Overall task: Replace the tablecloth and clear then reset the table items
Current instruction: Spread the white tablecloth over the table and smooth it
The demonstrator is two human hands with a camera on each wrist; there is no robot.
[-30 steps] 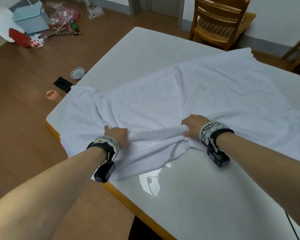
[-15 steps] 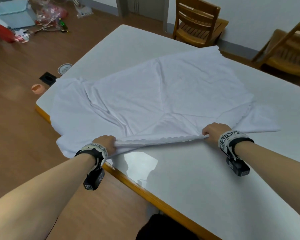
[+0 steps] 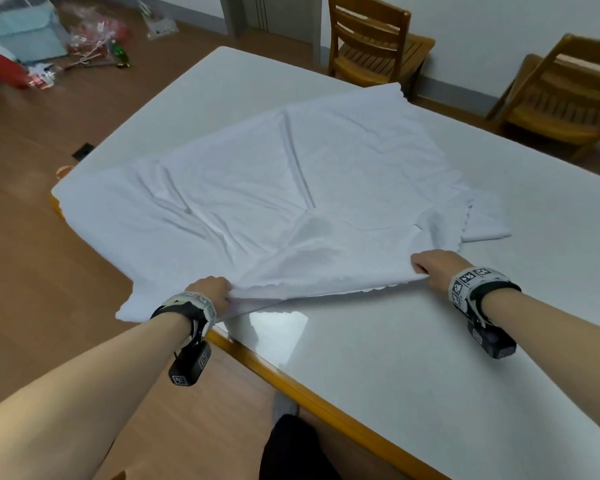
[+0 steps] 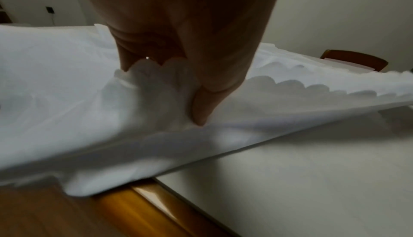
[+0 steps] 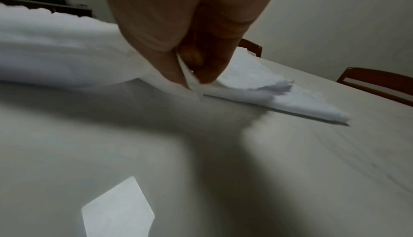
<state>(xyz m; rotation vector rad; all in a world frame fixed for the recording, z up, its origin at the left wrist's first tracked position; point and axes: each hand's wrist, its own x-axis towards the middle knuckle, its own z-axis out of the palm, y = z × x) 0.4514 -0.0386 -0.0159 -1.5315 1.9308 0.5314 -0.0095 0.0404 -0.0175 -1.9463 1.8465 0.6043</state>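
A white tablecloth [image 3: 291, 188] with a scalloped hem lies partly folded and creased on the white table [image 3: 430, 358]. Its left part hangs over the table's corner. My left hand [image 3: 219, 292] grips the near hem at the table's wooden edge; in the left wrist view the thumb [image 4: 201, 110] presses bunched cloth [image 4: 156, 89] against the curled fingers. My right hand [image 3: 426, 268] pinches the same hem farther right, and the right wrist view shows the cloth's edge [image 5: 190, 80] caught between thumb and fingers. The hem is stretched between both hands, a little above the tabletop.
Two wooden chairs [image 3: 371, 43] [image 3: 561, 98] stand at the table's far side. Bags and clutter [image 3: 49, 46] lie on the wooden floor at the far left. A small orange cup [image 3: 63, 171] sits on the floor by the table's left corner.
My hands have moved apart along the hem, the right one farther right, pulling the bunched cloth taut and flatter. The cloth's right flap has unfolded onto the table.
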